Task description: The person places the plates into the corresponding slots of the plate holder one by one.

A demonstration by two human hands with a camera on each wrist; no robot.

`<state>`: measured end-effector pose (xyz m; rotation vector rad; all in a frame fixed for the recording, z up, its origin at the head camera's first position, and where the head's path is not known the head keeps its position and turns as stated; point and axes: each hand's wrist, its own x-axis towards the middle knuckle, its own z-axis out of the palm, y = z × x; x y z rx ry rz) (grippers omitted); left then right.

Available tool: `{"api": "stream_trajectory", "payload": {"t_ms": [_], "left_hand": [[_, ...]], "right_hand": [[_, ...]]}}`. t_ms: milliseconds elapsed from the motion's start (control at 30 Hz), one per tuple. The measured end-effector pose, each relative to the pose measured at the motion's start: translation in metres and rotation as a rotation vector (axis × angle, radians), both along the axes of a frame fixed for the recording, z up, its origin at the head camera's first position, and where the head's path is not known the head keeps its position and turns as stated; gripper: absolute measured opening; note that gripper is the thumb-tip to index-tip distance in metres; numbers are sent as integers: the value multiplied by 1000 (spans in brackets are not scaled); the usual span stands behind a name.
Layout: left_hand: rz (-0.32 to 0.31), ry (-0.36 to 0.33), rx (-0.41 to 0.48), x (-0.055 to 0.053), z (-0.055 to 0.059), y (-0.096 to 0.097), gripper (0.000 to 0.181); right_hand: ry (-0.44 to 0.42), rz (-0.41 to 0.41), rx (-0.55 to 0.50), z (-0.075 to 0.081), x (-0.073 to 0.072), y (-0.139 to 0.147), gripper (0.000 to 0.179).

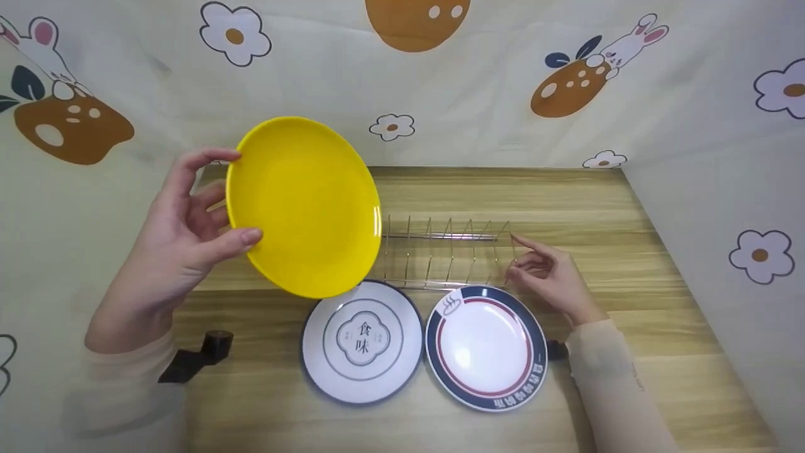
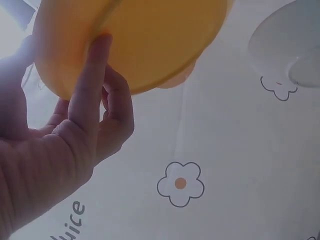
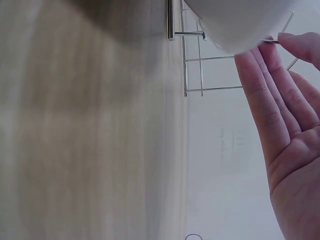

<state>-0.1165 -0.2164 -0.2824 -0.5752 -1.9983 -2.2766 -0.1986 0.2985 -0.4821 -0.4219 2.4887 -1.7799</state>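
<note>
Raised on the left in the head view, a yellow plate faces the camera, tilted. My left hand grips its left edge, thumb on the front face and fingers at the rim and behind. The left wrist view shows the underside of the yellow plate over the hand. A wire dish rack stands on the wooden table, partly hidden by the yellow plate. At its right end my right hand pinches a wire of the rack between thumb and fingers, clearest in the right wrist view.
Before the rack lie two plates side by side: a white plate with dark characters, and a white plate with a navy rim and red ring. Patterned cloth walls the wooden table at back and sides. Black pieces show near both sleeves.
</note>
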Motion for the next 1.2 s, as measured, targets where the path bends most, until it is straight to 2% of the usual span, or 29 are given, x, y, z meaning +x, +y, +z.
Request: {"api": "stream_trajectory", "payload": {"t_ms": [100,333,533,667,767,900,1067,1200], "left_hand": [[13,7,-65,-2,1,12,79],[59,-29,-285,-9,6,30,77],[10,-78,-410,-20,11,39,76],[-29,-112,-456,-29,13,46,75],[-36,-111,-491,-34,12,52,75],[-39,-107,-526,-38,5,58,74],[-59,-181,-509,-39,-7,60,73],[-63,-213,-489,-38,-8,60,72]], "right_hand": [[-7,-5,2,0,1,1,64],[-39,-11,21,0,0,0,65],[-39,6,18,7,2,-4,65],[-18,4,19,5,3,-1,65],[-11,-5,26,-1,0,2,65],[-9,-4,35,-1,0,3,64],[-20,-6,38,-2,1,3,66],[-28,-11,41,-1,0,4,67]]}}
